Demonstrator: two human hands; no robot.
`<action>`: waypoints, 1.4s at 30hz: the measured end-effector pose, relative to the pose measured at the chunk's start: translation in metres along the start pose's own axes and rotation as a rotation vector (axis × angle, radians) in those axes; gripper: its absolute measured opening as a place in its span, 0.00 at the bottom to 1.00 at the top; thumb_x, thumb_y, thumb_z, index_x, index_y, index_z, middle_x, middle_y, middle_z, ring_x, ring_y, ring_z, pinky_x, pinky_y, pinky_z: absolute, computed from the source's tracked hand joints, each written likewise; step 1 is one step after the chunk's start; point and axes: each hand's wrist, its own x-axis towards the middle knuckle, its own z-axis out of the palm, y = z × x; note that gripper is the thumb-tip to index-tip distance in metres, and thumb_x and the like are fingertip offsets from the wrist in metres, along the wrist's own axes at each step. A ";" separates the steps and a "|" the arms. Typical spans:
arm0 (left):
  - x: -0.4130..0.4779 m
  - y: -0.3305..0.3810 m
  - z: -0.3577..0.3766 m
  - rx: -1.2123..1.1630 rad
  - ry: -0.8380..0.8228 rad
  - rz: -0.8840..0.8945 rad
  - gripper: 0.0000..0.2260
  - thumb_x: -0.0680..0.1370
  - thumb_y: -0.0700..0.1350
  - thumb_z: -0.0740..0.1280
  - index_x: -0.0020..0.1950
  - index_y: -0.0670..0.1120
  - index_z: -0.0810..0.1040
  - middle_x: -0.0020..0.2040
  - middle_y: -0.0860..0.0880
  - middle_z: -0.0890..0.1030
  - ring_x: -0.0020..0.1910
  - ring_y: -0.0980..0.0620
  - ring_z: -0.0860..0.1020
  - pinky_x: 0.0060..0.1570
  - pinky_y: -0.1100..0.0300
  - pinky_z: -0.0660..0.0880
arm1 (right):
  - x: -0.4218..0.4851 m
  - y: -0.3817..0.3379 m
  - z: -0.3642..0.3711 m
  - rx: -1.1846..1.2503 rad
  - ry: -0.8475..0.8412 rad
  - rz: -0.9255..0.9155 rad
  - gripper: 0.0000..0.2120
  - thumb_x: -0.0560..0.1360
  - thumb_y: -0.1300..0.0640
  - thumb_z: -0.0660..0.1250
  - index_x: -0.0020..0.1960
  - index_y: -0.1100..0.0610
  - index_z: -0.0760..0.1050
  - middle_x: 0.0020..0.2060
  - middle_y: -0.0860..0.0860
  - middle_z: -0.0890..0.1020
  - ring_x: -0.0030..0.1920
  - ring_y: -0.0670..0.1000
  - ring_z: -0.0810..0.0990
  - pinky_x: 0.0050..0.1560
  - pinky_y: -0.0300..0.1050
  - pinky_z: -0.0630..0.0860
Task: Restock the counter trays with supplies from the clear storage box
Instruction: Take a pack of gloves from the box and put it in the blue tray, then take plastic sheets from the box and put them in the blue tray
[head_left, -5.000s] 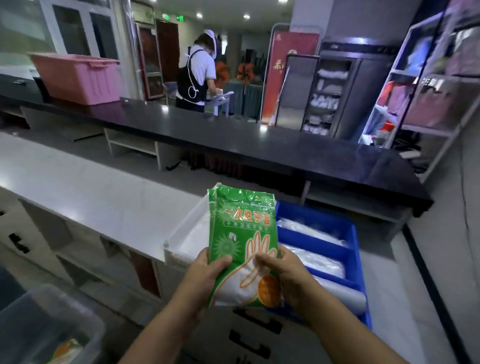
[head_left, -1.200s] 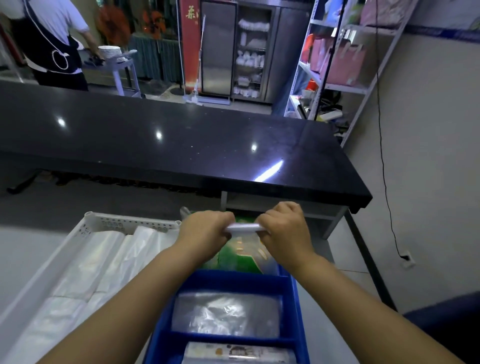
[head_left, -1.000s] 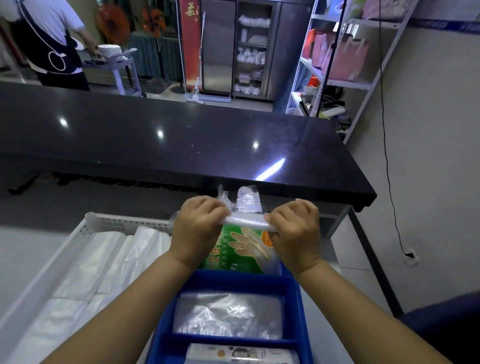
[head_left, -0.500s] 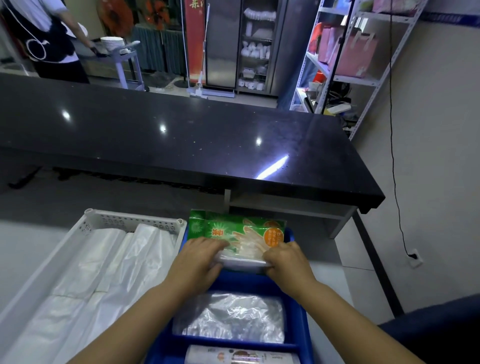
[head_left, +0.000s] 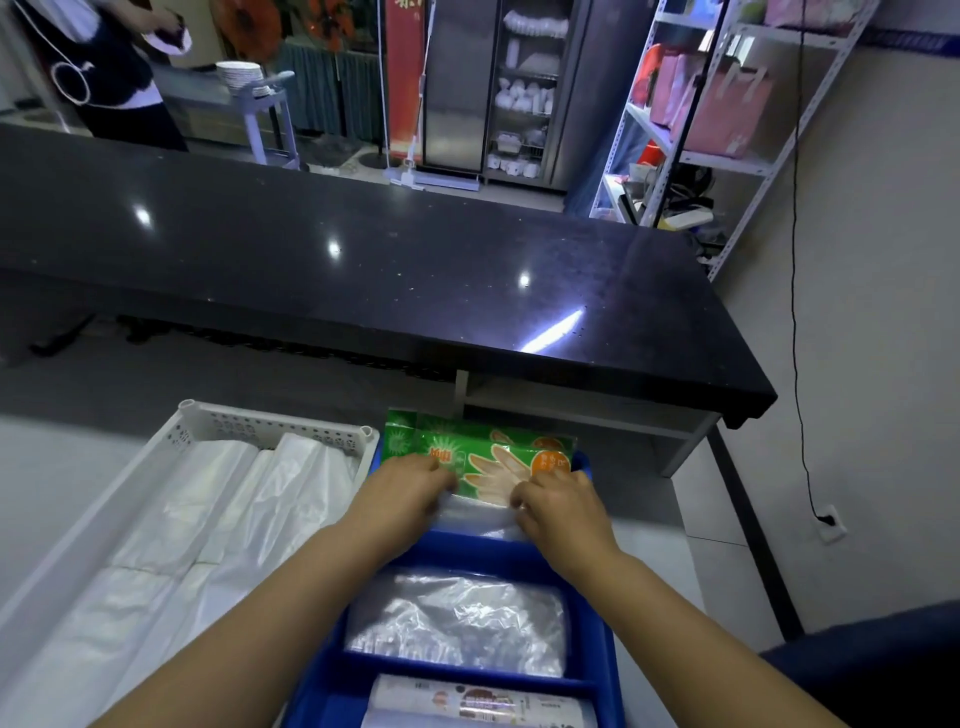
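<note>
**A:** Where's the pack?

**B:** The green glove pack (head_left: 498, 460) is in the far compartment of the blue tray (head_left: 467, 553), leaning up against the far wall. A second green pack (head_left: 402, 434) stands behind it at the far-left corner.

**A:** Hands?

**B:** Both on it. The left hand (head_left: 400, 499) is at the near-left edge and the right hand (head_left: 563, 506) at the near-right edge. Fingers curl down over the clear lower part of the wrapper. Fingertips are hidden, so I can't confirm pinch vs. push. Forearms come in low and converge over the middle compartment, wrists roughly level.

**A:** How to finish the step?

**B:** My read is that it's being seated.
- Press both near corners down evenly so it drops in behind the divider instead of propping on the rim.
- The film looks slippery and soft, so a one-sided push will likely skew or fold it.
- Release only once it sits settled.

**A:** Clearance?

**B:** Tight. A clear bag stack (head_left: 457, 618) fills the middle compartment and a printed roll (head_left: 478, 701) the near one. The white tray (head_left: 270, 431) sits just beside the blue one's left edge and holds folded white bags. Both trays are on the pale surface (head_left: 62, 467).

**A:** Storage box?

**B:** The clear storage box isn't in view. The next fetch probably means turning away.
</note>
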 end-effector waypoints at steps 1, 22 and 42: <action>-0.002 -0.005 -0.004 -0.010 0.053 -0.003 0.16 0.72 0.39 0.65 0.58 0.49 0.77 0.54 0.48 0.79 0.54 0.47 0.74 0.51 0.55 0.68 | 0.000 -0.001 0.000 -0.006 0.001 -0.005 0.09 0.76 0.53 0.63 0.54 0.50 0.78 0.51 0.48 0.81 0.54 0.51 0.73 0.56 0.47 0.63; -0.035 -0.046 -0.019 0.118 -0.085 0.183 0.12 0.77 0.43 0.58 0.54 0.54 0.79 0.52 0.54 0.81 0.56 0.51 0.71 0.54 0.55 0.62 | -0.037 -0.034 -0.028 0.000 0.225 0.255 0.08 0.75 0.60 0.67 0.53 0.55 0.81 0.47 0.52 0.84 0.47 0.53 0.78 0.51 0.47 0.72; -0.197 -0.007 -0.069 0.195 0.027 -0.356 0.11 0.78 0.50 0.57 0.55 0.53 0.77 0.48 0.53 0.82 0.47 0.51 0.79 0.46 0.56 0.75 | -0.070 -0.131 -0.022 -0.130 -0.105 -0.247 0.11 0.76 0.56 0.58 0.55 0.55 0.77 0.49 0.54 0.80 0.50 0.59 0.76 0.43 0.51 0.72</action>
